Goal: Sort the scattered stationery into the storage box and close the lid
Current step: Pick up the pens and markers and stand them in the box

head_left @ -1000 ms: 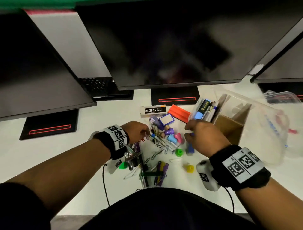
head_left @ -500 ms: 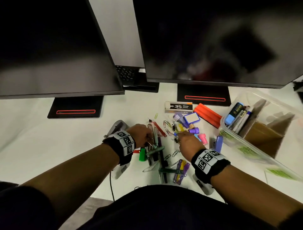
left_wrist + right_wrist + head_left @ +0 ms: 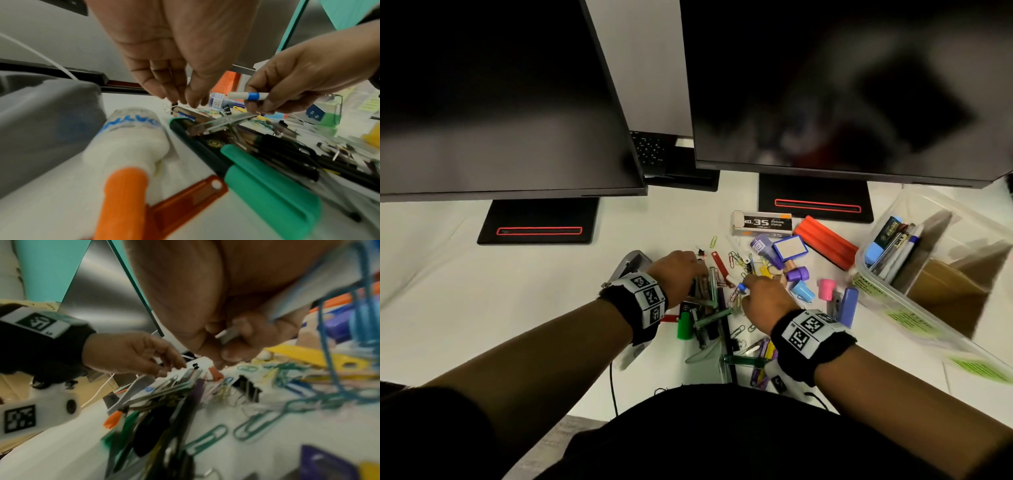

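Both hands are down in the stationery pile [image 3: 726,301] on the white desk [image 3: 482,308]. Right hand [image 3: 763,298] is pinching a small white tube with a blue band [image 3: 248,95] just above the paper clips [image 3: 207,438]. Left hand [image 3: 678,270] has loose, downward fingers with the tips near a pen bundle [image 3: 705,294]; can't tell if it's gripping anything. Clear storage box [image 3: 887,294] sits open at the far right, markers [image 3: 890,246] already inside.

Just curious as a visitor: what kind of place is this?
Probably an office desk: two dark monitors on stands, a keyboard behind them, and a white desk strewn with stationery like a staples box.
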